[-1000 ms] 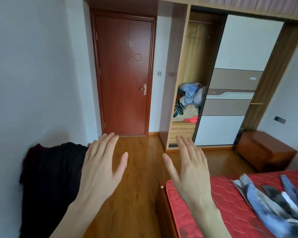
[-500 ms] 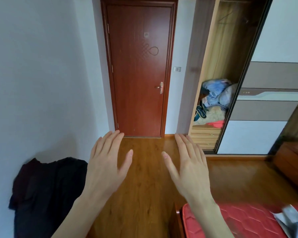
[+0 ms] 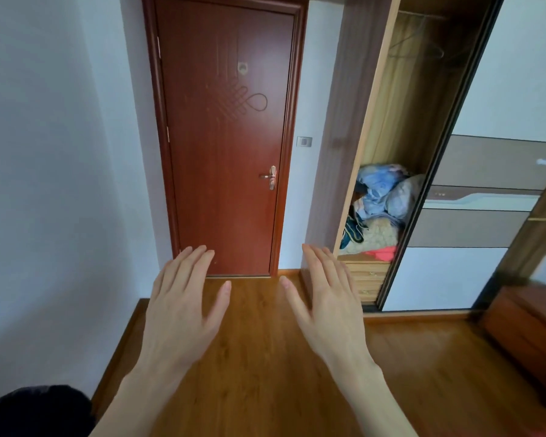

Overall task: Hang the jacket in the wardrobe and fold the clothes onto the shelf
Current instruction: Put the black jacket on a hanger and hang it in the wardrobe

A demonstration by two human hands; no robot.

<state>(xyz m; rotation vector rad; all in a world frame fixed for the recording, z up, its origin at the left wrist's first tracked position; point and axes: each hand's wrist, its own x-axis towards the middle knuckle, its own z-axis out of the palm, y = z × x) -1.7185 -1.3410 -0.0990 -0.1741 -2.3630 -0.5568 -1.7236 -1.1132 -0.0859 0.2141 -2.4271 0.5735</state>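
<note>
Head cam view: both hands are up in front with nothing in them. The left hand (image 3: 183, 307) and right hand (image 3: 328, 304) are held palms-down, fingers straight and a bit spread, hovering over the glossy orange-brown wooden floor (image 3: 265, 357). My guess is they're just held out where the camera can see them before any grabbing starts, since neither is touching a thing.

The black fabric heap (image 3: 35, 408) poking into the bottom-left corner, against the white wall, looks like it could be the jacket, but only an edge shows, so can't say for sure. It's well apart from the wardrobe.

The light wood wardrobe with the sliding white-and-grey panel door (image 3: 401, 152) is already slid open on its left side, which makes sense for the job. Up top inside hangs a thin wire hanger (image 3: 416, 47), empty, probably where the jacket goes. Lower down, a crumpled pile of blue, grey and beige clothes (image 3: 382, 203) sits stuffed on the shelf, unfolded, with something red at the front edge.

Closed reddish-brown panel door (image 3: 227, 137) is straight ahead, just left of the wardrobe.

Judging by all that, nothing's been hung or folded yet.
</note>
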